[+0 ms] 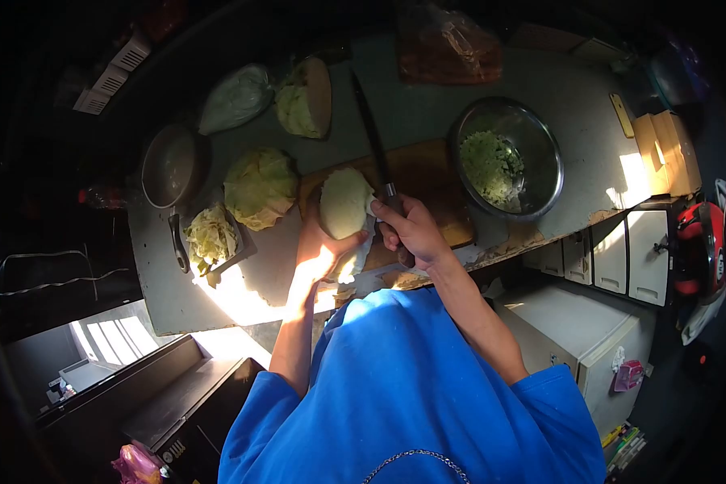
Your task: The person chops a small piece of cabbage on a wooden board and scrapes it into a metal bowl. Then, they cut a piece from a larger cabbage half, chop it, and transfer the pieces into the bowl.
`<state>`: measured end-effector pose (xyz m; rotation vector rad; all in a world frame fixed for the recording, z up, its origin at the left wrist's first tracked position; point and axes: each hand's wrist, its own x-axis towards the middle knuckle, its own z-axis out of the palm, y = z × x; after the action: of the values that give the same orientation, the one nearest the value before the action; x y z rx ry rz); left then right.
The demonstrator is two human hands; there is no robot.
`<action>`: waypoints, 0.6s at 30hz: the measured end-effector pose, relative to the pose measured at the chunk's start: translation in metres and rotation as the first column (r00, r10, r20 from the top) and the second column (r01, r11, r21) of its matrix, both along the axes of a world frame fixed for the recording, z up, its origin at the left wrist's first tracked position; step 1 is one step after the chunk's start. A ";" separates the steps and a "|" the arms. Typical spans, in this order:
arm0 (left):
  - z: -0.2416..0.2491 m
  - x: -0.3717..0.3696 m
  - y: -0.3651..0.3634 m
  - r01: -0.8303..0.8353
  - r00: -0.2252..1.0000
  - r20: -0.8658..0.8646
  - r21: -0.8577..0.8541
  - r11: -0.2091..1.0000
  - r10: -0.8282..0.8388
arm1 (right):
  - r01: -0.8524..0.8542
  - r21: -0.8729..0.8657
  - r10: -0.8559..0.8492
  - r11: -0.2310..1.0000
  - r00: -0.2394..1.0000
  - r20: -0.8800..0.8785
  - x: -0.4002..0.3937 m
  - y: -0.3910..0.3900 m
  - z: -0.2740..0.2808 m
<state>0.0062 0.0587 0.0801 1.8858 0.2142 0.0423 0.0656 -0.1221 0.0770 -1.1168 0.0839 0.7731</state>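
A pale piece of cabbage stands at the near edge of the wooden cutting board, gripped by my left hand from its left and near side. My right hand is closed round the handle of a long knife, whose dark blade points away from me over the board. The right thumb lies close to the cabbage's right side. Left of the board sits a leafy cabbage, and a cut cabbage half is behind it. Loose cabbage leaves lie nearer the left edge.
To the right, a metal bowl holds chopped cabbage. A pan and a filled plastic bag are at the left. A bagged reddish-brown item lies at the back. A cardboard box stands at the table's right end.
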 end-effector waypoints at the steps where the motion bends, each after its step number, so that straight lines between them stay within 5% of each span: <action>1: -0.011 -0.004 0.004 -0.148 0.983 -0.146 -0.295 0.944 0.108 | 0.014 0.066 -0.012 0.998 0.999 -0.032 0.000 -0.002 -0.001; 3: -0.049 -0.011 0.025 -0.520 0.820 -0.561 -0.651 0.553 0.111 | 0.085 -0.031 -0.084 0.996 0.996 0.029 0.000 -0.007 0.004; 5: -0.054 -0.021 0.032 -0.383 0.924 -0.374 -0.913 0.139 0.085 | 0.156 -0.118 -0.146 0.981 0.985 0.093 0.001 -0.012 0.009; 6: -0.049 -0.022 0.033 -0.384 0.923 -0.375 -0.912 0.141 0.088 | 0.173 -0.209 -0.136 0.963 0.975 0.177 0.002 -0.016 0.011; 8: -0.039 -0.025 0.035 -0.282 0.953 -0.285 -0.959 -0.043 0.100 | 0.169 -0.373 -0.085 0.912 0.969 0.231 0.005 -0.024 0.017; 9: -0.039 -0.028 0.036 -0.282 0.953 -0.285 -0.959 -0.043 0.107 | 0.163 -0.372 -0.079 0.914 0.970 0.230 0.005 -0.025 0.013; 11: -0.039 -0.033 0.039 -0.112 0.993 -0.111 -0.994 0.016 0.047 | 0.246 -0.562 0.100 0.790 0.853 0.512 0.003 -0.023 -0.001; 12: -0.072 -0.036 0.049 -0.111 0.992 -0.110 -0.994 0.018 0.056 | 0.240 -0.560 0.105 0.793 0.851 0.514 0.002 -0.019 -0.003; 13: -0.132 -0.041 0.065 0.163 0.972 0.209 -0.931 -0.327 -0.112 | 0.298 -0.583 0.111 0.756 0.819 0.563 0.001 -0.016 -0.004; 14: -0.166 -0.045 0.074 0.324 0.828 0.540 -0.680 -0.658 -0.150 | 0.357 -0.600 0.119 0.715 0.785 0.608 0.000 -0.014 -0.006; 15: -0.154 -0.044 0.070 0.327 0.830 0.539 -0.679 -0.657 -0.144 | 0.353 -0.602 0.124 0.716 0.785 0.607 0.000 -0.012 -0.013; 18: -0.115 -0.073 0.040 0.296 0.933 0.343 -0.904 -0.307 -0.109 | 0.552 -0.596 0.218 0.583 0.601 0.769 0.002 -0.010 -0.026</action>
<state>-0.0670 0.0989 -0.0349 0.0563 -0.2136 -0.2307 0.0672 -0.1325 0.0513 -2.2374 -0.2315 -0.1172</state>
